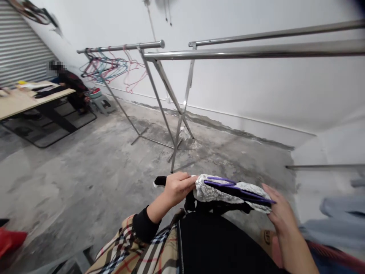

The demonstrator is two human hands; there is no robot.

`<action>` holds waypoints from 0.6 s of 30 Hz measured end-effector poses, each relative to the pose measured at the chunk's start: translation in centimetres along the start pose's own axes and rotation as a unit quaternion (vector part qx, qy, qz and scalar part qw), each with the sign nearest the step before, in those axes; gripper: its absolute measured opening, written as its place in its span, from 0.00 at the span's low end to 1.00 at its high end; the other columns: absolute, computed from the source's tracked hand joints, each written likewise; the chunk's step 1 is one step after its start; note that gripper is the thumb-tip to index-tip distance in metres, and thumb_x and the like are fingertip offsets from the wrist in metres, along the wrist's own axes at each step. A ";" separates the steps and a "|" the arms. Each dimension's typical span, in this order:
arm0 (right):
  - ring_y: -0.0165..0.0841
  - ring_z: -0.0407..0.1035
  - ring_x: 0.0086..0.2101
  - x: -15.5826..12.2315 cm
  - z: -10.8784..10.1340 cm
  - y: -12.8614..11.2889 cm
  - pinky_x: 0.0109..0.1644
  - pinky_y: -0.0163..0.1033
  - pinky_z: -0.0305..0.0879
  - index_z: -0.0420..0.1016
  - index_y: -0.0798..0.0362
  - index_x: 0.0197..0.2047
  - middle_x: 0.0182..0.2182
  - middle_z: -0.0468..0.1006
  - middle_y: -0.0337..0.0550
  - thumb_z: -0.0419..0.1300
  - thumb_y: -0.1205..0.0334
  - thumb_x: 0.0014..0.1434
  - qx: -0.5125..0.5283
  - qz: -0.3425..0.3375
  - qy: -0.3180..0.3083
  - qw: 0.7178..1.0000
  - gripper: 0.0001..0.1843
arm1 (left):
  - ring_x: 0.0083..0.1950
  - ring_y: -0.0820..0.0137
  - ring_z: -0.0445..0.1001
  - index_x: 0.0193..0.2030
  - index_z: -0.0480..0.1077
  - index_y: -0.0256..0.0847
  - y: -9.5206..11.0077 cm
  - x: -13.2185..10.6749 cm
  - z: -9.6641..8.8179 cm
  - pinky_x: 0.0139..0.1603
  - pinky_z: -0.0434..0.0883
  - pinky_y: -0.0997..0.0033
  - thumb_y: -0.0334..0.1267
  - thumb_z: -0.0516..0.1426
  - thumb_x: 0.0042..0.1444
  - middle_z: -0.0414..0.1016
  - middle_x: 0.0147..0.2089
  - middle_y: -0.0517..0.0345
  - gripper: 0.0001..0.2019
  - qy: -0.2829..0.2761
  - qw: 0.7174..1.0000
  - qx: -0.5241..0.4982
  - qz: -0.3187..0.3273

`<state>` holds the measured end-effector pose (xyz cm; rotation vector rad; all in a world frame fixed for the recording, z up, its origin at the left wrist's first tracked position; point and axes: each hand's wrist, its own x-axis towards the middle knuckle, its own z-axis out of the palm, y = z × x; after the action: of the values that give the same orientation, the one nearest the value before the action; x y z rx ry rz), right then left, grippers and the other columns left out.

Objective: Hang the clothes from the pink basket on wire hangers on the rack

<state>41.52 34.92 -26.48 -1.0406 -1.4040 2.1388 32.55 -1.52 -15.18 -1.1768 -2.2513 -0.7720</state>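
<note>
A black garment with a speckled white-grey band (209, 192) is held up in front of my waist, a purple clothes hanger (242, 194) lying along its opening. My left hand (177, 189) is closed on the garment's left end, where a short black piece sticks out beyond the fingers. At the opposite end my right hand (282, 213) grips the edge of the garment beside the hanger's tip. The hanger's hook cannot be made out. Dark parts of the garment hang below, against my black clothing.
Ahead stands a metal drying rack (245, 52) with two long rails. Beyond it, pink, blue and dark hangers (110, 66) hang on another rack (151, 45). A person (72, 82) sits by a wooden-topped table (17, 102) at left. Blurred clothes (336, 224) are at lower right.
</note>
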 end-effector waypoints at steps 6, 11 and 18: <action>0.36 0.75 0.35 0.7 0.5 -1.2 0.40 0.38 0.71 0.80 0.55 0.33 0.31 0.83 0.43 0.71 0.51 0.36 -0.092 -0.072 0.099 0.988 0.22 | 0.30 0.76 0.72 0.48 0.76 0.46 -0.6 -1.3 1.4 0.31 0.66 0.81 0.37 0.53 0.64 0.74 0.29 0.58 0.12 -0.063 0.998 0.006 0.004; 0.37 0.73 0.38 -0.3 1.1 -3.1 0.44 0.40 0.68 0.79 0.56 0.38 0.36 0.81 0.47 0.64 0.48 0.46 -0.136 -0.165 0.119 0.970 0.22 | 0.29 0.75 0.73 0.48 0.77 0.49 -1.2 -1.9 3.4 0.26 0.61 0.81 0.36 0.54 0.62 0.75 0.29 0.60 0.12 -0.154 0.986 0.044 -0.052; 0.33 0.70 0.28 -2.3 -2.2 -3.5 0.35 0.39 0.67 0.80 0.53 0.43 0.27 0.79 0.41 0.62 0.49 0.52 -0.341 -0.141 -0.152 0.917 0.20 | 0.33 0.69 0.76 0.43 0.78 0.38 -2.8 -0.8 4.2 0.35 0.70 0.76 0.39 0.55 0.59 0.78 0.32 0.56 0.12 -0.032 0.966 -0.114 -0.230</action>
<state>44.40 36.32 -23.00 -0.6515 -2.3891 1.6663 29.96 -0.42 -19.42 -0.7797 -2.5811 -1.2126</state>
